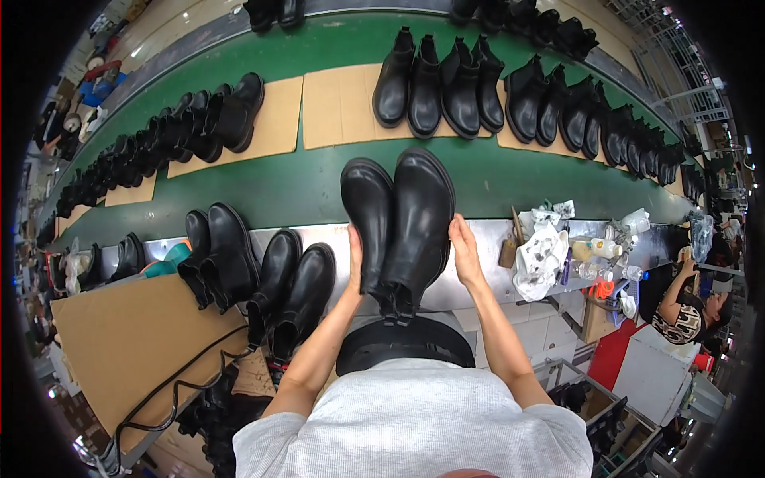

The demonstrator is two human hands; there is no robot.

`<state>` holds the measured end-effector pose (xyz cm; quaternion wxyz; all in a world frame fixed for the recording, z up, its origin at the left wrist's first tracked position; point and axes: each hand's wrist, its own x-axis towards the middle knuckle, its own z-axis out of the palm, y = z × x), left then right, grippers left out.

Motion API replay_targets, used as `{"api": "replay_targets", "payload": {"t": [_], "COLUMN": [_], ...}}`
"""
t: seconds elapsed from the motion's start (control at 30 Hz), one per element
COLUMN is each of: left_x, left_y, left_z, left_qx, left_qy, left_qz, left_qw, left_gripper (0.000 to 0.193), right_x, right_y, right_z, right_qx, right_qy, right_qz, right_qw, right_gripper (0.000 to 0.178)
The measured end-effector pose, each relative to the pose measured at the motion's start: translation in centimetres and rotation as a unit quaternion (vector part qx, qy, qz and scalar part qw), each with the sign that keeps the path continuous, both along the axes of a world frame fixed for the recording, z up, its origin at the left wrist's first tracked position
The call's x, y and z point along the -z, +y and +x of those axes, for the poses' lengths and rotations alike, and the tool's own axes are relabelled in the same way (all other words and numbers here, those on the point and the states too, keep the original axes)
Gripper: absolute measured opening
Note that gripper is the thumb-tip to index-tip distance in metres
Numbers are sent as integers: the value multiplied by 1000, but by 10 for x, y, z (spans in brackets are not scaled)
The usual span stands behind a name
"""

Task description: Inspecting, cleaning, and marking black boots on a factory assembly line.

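Observation:
A pair of black ankle boots is held side by side in front of me, toes pointing away and openings toward my body. My left hand [355, 259] presses along the outer side of the left boot [368, 211]; most of its fingers are hidden beneath. On the other side, my right hand [464, 248] grips the right boot [423, 211], thumb showing at the sole edge. The pair is above the metal edge [319, 245] of the green bench. Two more black boots [279, 259] stand close to my left forearm.
Rows of black boots [426, 84] stand on cardboard sheets [339, 103] across the green surface [287, 191]. At right lie a stained white rag [542, 259], a brush [508, 253] and several bottles [594, 269]. A cardboard box [143, 338] and black cable [171, 390] are at left; another person [687, 307] works at far right.

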<state>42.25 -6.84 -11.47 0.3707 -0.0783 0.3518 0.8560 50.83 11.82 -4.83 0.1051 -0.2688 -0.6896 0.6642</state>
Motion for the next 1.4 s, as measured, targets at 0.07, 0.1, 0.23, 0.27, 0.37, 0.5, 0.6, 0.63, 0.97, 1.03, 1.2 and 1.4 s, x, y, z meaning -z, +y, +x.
{"api": "replay_targets", "payload": {"t": [0.07,0.1,0.23,0.27,0.37,0.5,0.6,0.63,0.97,1.03,1.2,1.4], "left_x": [-15,-38,-45,-47,-49,-48,-50,-52,-142,-148,-120,-122], "left_y": [1,1,5,5,5,11,15,12,25,60,82,93], "left_z": [-1,0,-8,-4,8,24,29,27,-10,-4,31,49], "left_qx": [-65,-42,-67,-73,-87,-94,-77,-48,82,173,111,83], "left_qy": [266,329,367,373,388,409,365,327,497,563,431,496], "left_qz": [-227,-248,-248,-252,-265,-276,-357,-366,-306,-253,-278,-375], "left_qw": [935,910,894,890,878,865,856,870,808,767,851,779], "left_gripper": [69,74,76,77,78,80,77,71,103,88,62,63], "right_x": [10,18,34,34,34,36,58,54,39,42,31,63], "right_y": [-1,0,1,1,3,5,5,7,8,10,64,114], "right_z": [5,6,10,10,13,19,21,23,42,43,62,106], "right_qx": [-3,-4,-16,-20,-22,-20,66,45,-30,-58,-19,-17], "right_qy": [5,50,136,136,130,143,86,75,66,49,-268,-358], "right_qz": [-58,-150,-311,-313,-291,-309,-271,-321,-438,-349,484,508], "right_qw": [998,987,940,940,947,940,956,943,896,934,833,784], "right_gripper": [52,51,55,55,52,59,61,62,66,64,41,35]}}
